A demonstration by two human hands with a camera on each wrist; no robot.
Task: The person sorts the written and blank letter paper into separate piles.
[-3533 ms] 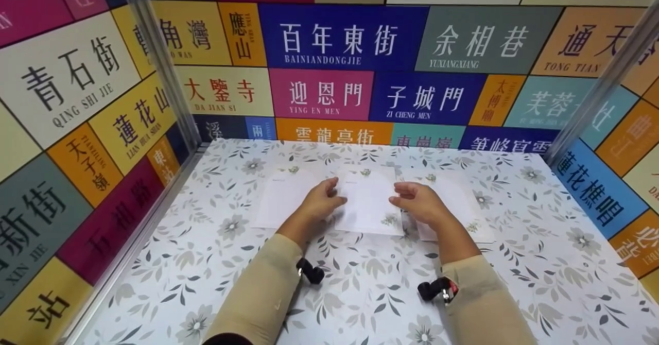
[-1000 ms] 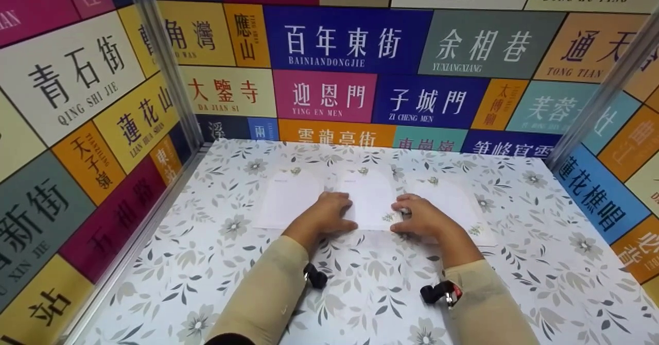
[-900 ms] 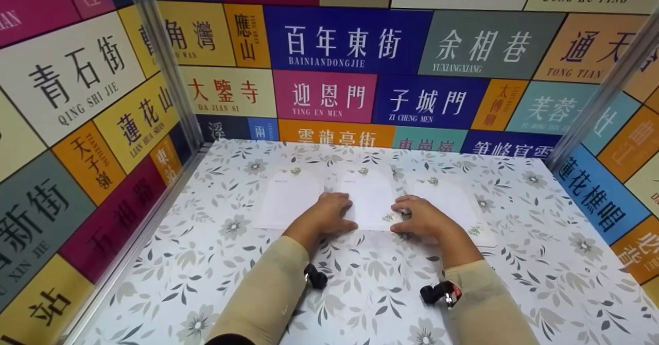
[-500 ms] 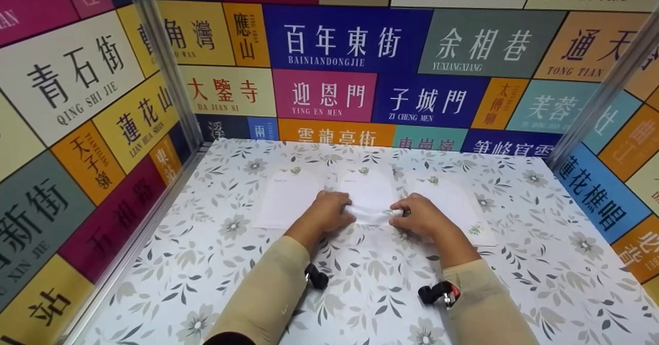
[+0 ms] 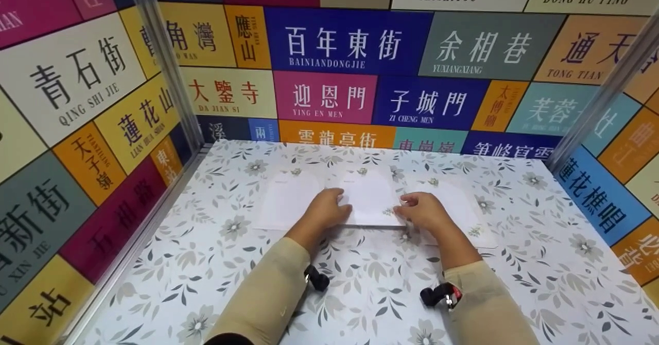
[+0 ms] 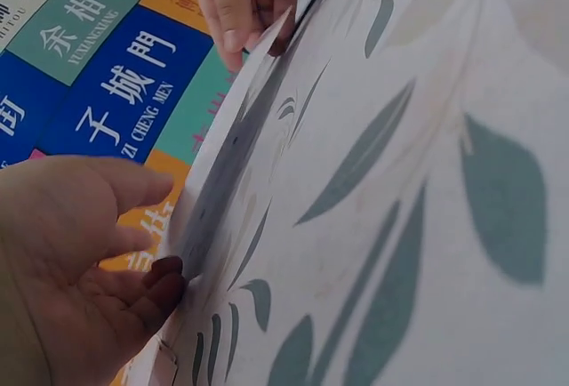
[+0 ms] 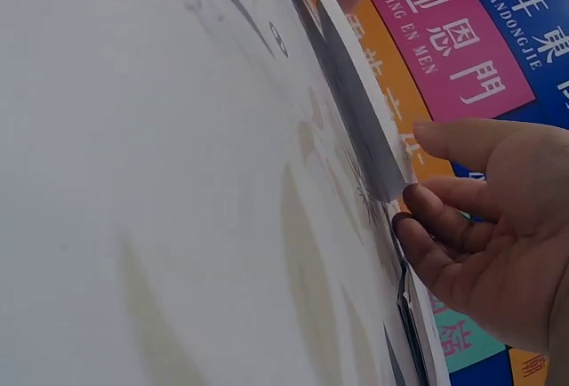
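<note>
Three white sheets of printed paper with small floral motifs lie side by side in the head view. The middle sheet [image 5: 368,193] is between my two hands, its near edge raised slightly with a thin dark shadow under it. My left hand [image 5: 322,208] holds its left side, thumb over the paper and fingertips [image 6: 167,270] at the lifted edge. My right hand [image 5: 425,211] holds the right side the same way, fingertips [image 7: 411,199] against the edge. The left sheet [image 5: 288,201] and right sheet [image 5: 455,206] lie flat, partly covered by the hands.
A white tabletop cover [image 5: 360,293] with grey leaves and flowers runs under everything. Colourful sign-patterned panels [image 5: 345,38] stand behind and at both sides. A clear corner post [image 5: 165,62] rises at the left. Small black devices [image 5: 316,278] sit at both wrists.
Half a second ago the middle sheet's near edge was curled up; now it is flatter and straight. Both hands have shifted slightly, the right one outward, still at the sheet's sides.
</note>
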